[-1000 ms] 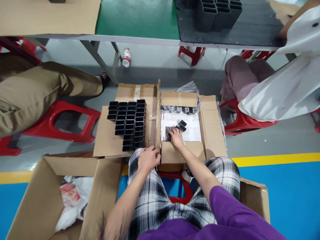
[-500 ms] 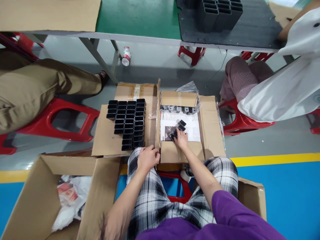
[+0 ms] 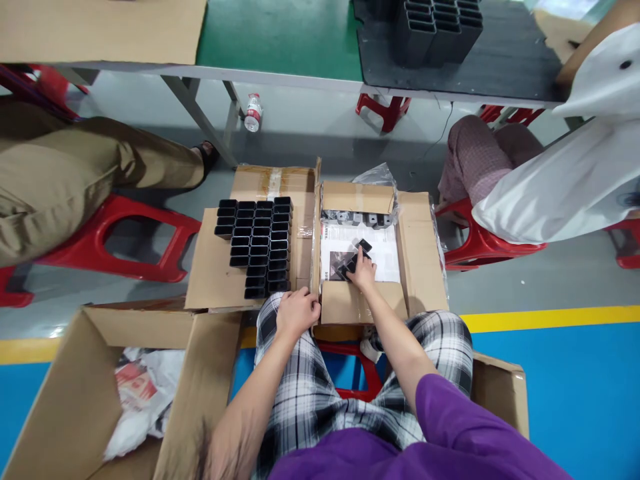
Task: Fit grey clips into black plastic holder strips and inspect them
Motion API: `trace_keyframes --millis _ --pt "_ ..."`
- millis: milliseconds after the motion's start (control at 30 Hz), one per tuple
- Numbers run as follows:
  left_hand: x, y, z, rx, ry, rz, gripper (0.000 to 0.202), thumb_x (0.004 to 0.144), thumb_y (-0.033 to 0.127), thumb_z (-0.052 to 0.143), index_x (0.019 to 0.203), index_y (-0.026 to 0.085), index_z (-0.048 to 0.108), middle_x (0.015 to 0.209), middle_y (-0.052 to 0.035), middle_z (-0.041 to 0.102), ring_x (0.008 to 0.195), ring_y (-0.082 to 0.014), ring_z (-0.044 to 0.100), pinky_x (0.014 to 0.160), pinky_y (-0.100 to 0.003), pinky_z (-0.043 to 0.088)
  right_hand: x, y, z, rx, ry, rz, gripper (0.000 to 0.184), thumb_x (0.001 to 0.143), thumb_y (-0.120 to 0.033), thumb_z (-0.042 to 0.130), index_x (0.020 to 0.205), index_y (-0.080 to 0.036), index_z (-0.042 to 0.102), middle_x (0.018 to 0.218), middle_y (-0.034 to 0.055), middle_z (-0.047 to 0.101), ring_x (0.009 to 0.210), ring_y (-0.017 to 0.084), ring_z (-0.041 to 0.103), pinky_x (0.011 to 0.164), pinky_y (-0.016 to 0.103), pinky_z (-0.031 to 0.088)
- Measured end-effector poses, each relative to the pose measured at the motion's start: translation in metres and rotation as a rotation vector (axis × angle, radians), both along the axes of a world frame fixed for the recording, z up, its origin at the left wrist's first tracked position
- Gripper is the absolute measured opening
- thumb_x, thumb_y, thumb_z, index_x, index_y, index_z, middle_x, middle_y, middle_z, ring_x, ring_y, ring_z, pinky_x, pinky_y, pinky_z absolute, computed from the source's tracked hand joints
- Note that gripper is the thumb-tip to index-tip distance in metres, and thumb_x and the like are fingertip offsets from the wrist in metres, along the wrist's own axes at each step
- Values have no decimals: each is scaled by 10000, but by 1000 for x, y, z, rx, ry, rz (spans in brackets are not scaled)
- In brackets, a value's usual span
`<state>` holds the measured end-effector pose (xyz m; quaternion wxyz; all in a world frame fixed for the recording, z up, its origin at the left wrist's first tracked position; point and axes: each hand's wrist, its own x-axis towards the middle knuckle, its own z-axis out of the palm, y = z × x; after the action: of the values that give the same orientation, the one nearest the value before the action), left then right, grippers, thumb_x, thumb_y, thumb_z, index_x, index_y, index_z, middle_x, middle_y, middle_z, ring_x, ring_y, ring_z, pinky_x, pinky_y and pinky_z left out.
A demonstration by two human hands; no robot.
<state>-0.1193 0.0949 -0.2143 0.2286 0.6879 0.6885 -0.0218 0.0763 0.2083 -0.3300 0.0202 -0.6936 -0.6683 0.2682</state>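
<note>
An open cardboard box (image 3: 364, 303) stands before my knees, with printed paper (image 3: 387, 253) inside. On the paper lie a few small black rectangular tubes (image 3: 364, 245), askew, partly under my right hand. My right hand (image 3: 364, 272) reaches over them with the index finger stretched out onto a tube and the thumb apart; nothing is visibly gripped. My left hand (image 3: 299, 313) rests on my left knee beside the box's near left corner, fingers loosely bent and empty. Rows of upright black tubes (image 3: 259, 241) stand packed together on the cardboard flap (image 3: 210, 267) to the left.
A row of grey and black pieces (image 3: 357, 218) lies under clear plastic at the box's far side. A larger carton (image 3: 210, 387) with crumpled wrapping (image 3: 145, 393) is at lower left. Ahead runs a green table (image 3: 275, 33) with bigger black tubes (image 3: 440, 33). People sit on red stools at both sides.
My right hand has shifted slightly over the tubes, and its index finger now points forward onto one. My left hand stays on the knee. The view has moved a little.
</note>
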Motion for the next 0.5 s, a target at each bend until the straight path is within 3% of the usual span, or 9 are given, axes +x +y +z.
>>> trace_keyframes --millis 133,267,333,400,500 --pt "-2 1 -4 29 -65 45 282 858 231 513 833 228 793 907 -70 704 862 -228 676 921 -404 450 23 -19 40 75 134 -49 1033 860 -363 654 1627 -106 12 1398 227 587 1307 335 545 1050 451 434" --pt "-3 1 -1 81 -188 148 238 843 264 561 864 243 797 1007 -83 727 1006 -253 666 964 -391 472 44 -64 95 155 605 -69 1072 795 -302 673 1640 -188 23 1464 183 554 1341 281 557 1083 419 462" --pt "-7 -5 12 126 -258 230 282 888 334 531 958 250 791 1044 -83 742 1074 -251 661 987 -375 495 41 -95 120 128 779 -62 1118 729 -269 710 1647 -219 73 1476 167 549 1357 292 550 1123 457 445" --pt "-14 -20 37 192 -322 318 398 950 430 437 1054 236 769 1041 -83 761 1067 -238 682 976 -367 532 27 -130 139 88 895 -26 1153 702 -270 733 1654 -274 82 1511 132 531 1395 297 527 1150 488 432" --pt "-36 -65 73 331 -396 424 637 986 541 238 1104 180 750 1078 -131 785 1014 -270 734 902 -423 598 -13 -179 153 75 976 128 1192 670 -307 786 1605 -521 78 1558 -22 501 1421 285 517 1144 525 441"
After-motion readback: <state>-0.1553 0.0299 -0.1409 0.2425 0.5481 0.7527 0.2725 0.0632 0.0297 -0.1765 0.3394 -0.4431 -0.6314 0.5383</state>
